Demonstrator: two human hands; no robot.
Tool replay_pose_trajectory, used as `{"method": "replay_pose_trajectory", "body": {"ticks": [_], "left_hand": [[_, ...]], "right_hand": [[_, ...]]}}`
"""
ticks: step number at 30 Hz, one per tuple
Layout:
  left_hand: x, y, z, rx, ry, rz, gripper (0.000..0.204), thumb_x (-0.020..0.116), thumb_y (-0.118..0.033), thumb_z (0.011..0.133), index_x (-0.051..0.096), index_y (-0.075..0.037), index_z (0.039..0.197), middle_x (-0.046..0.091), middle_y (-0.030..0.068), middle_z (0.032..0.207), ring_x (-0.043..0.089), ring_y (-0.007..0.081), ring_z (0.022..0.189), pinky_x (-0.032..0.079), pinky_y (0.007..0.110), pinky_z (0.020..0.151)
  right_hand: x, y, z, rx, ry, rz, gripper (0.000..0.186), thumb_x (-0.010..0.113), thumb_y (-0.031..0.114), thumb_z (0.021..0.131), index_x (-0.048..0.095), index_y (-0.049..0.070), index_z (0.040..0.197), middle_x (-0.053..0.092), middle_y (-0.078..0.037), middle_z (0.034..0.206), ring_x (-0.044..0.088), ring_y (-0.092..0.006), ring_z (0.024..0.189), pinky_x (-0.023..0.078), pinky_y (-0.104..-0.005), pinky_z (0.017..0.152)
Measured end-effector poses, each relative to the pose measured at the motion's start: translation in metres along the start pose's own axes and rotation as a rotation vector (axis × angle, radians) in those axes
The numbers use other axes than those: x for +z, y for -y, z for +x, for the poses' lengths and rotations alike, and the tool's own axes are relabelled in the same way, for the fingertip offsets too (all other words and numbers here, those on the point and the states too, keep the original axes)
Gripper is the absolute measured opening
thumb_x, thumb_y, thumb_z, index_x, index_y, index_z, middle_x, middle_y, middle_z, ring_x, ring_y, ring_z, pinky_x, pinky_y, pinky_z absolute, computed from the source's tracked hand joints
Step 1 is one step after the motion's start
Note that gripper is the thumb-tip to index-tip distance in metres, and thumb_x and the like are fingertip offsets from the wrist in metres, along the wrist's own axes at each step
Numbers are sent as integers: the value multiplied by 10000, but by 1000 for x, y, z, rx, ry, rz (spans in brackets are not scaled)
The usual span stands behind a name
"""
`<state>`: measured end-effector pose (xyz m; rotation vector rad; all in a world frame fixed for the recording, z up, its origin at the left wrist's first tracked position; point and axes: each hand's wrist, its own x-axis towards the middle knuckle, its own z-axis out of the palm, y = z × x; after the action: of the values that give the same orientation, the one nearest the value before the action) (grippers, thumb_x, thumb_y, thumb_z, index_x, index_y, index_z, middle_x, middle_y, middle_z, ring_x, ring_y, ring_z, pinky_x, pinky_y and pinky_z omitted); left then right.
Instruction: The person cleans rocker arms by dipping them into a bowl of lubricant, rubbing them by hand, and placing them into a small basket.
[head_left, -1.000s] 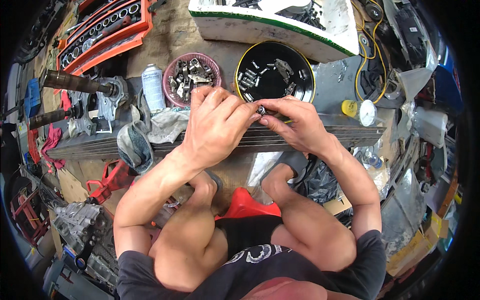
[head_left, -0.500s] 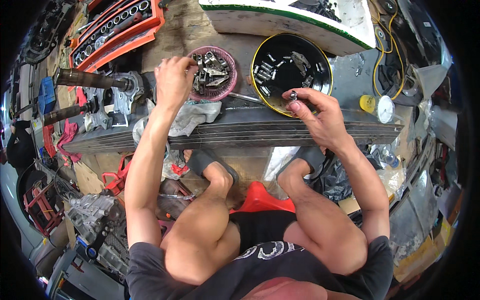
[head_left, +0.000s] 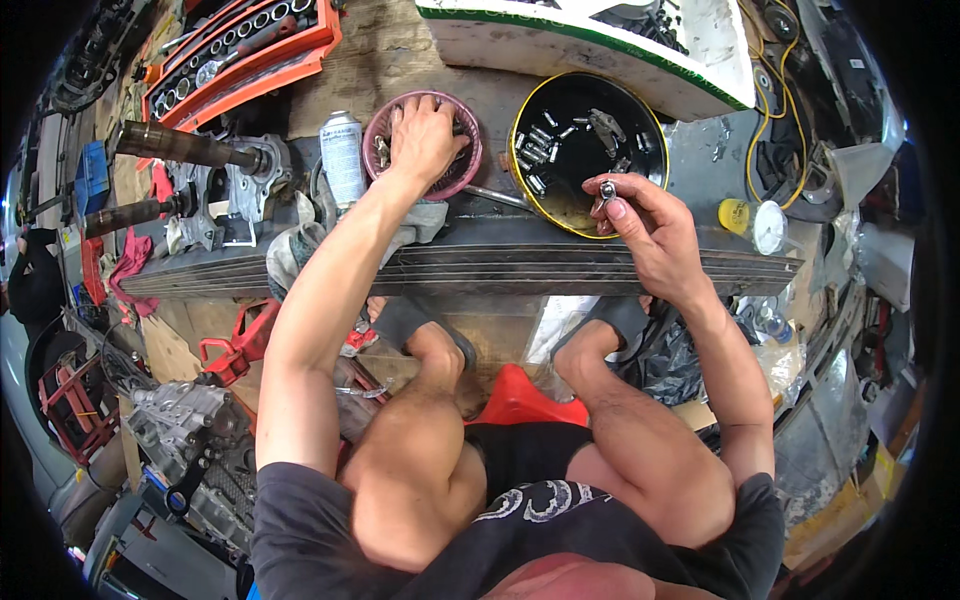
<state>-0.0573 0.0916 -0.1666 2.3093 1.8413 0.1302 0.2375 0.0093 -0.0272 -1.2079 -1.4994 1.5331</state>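
With thumb and fingers of the right hand (head_left: 658, 232) closed narrowly on a small shiny metal part (head_left: 607, 190), holding it right of the frame's centre, against the lower right of a black basin (head_left: 580, 160). Reaching with the left hand (head_left: 425, 140) into a pink basket (head_left: 474, 168) at upper centre, with fingers bent down among metal pieces (head_left: 382, 152); no telling whether gripping any, with fingertips hidden.

Seemingly part-way through, judging by the two containers: in the basin, with many small cylinders (head_left: 538, 150) lying loose near a few larger pieces (head_left: 606, 128); in the basket, with more left, their number covered. Impossible to sort finished from unfinished by sight.

Working on a dark, scuffed bench (head_left: 690, 150), edged across mid-frame by long dark strips (head_left: 560, 265). Crowded at upper right by a white box (head_left: 550, 52), left of the basket by a spray can (head_left: 343, 155), at upper left by an orange socket tray (head_left: 255, 80). Apparently seated on a red stool (head_left: 515, 395) at lower centre, in a cluttered workshop with a metal casting (head_left: 185, 415) at lower left.
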Motion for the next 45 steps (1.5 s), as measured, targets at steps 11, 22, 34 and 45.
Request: {"method": "replay_pose_trajectory", "body": {"ticks": [11, 22, 34, 45], "left_hand": [[0, 4, -12, -57, -96, -348, 291, 753, -141, 839, 560, -12, 1015, 639, 205, 937, 612, 409, 945, 480, 487, 817], [-116, -80, -68, -263, 264, -1608, 291, 633, -59, 991, 515, 4, 1249, 614, 99, 996, 702, 171, 837, 570, 268, 699], [-147, -102, -83, -206, 633, -1946, 469, 583, -156, 1034, 463, 29, 1448, 654, 131, 1230, 680, 180, 896, 583, 332, 805], [-144, -104, -82, -182, 569, -1909, 391, 690, -143, 970, 542, 17, 1295, 668, 179, 1150, 698, 225, 927, 593, 345, 808]], "right_hand": [[1, 1, -5, 44, 112, 219, 291, 563, 120, 1046, 601, -34, 1290, 669, -91, 1182, 660, -141, 974, 565, -282, 818], [0, 13, -8, -168, 102, -55, 236, 646, 50, 967, 674, -19, 1190, 712, -130, 1100, 714, -201, 972, 585, -323, 836], [2, 27, -5, -270, -17, -155, 256, 687, 31, 921, 682, -20, 1171, 727, -153, 1075, 717, -240, 928, 574, -329, 773], [0, 26, -3, -404, -56, -250, 260, 718, 28, 896, 695, -16, 1151, 731, -155, 1107, 711, -247, 958, 581, -333, 790]]}}
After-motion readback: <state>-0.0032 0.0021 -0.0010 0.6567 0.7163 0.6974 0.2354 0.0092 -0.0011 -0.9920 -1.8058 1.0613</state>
